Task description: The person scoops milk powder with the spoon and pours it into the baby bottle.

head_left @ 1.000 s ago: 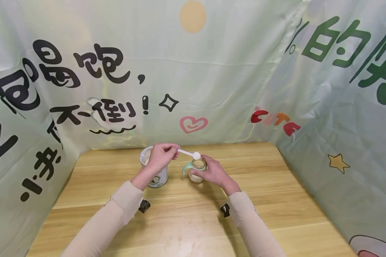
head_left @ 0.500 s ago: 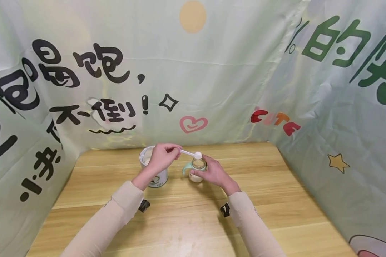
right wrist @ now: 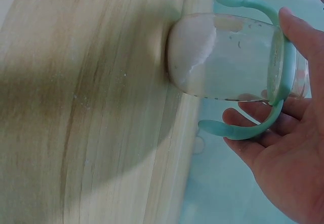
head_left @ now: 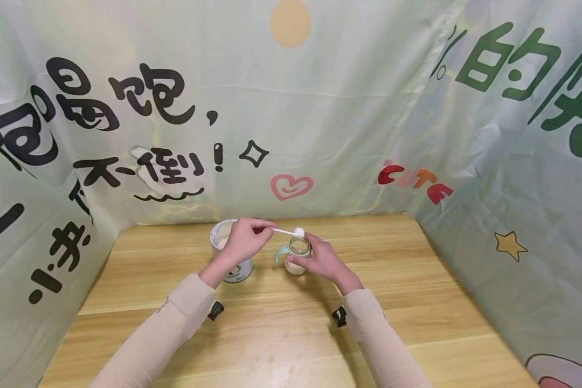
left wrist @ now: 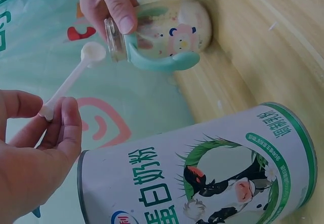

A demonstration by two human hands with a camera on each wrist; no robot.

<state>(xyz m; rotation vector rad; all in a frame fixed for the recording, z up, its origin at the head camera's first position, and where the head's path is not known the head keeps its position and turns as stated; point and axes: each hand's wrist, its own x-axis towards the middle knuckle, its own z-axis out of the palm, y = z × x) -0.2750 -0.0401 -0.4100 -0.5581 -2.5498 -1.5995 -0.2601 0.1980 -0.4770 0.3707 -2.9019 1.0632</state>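
Note:
My left hand pinches the end of a white measuring scoop between thumb and fingers. In the head view the scoop's bowl is right at the mouth of a baby bottle, near the right fingertips. This clear bottle has mint-green handles and a printed bear, and pale powder lies in its bottom. My right hand grips the bottle round its neck and upper part, holding it upright on the table. Beside my left hand stands an open milk powder can with a cow on it, partly hidden by that hand in the head view.
The wooden table carries the can and the bottle. Printed cloth walls rise at its back and both sides. A few specks of powder lie on the wood near the bottle. Black wrist cameras sit under both sleeves.
The scoop has shifted slightly right and its handle now lies flatter, with the bowl turned a little over the bottle mouth. My right hand and the bottle stay in place.

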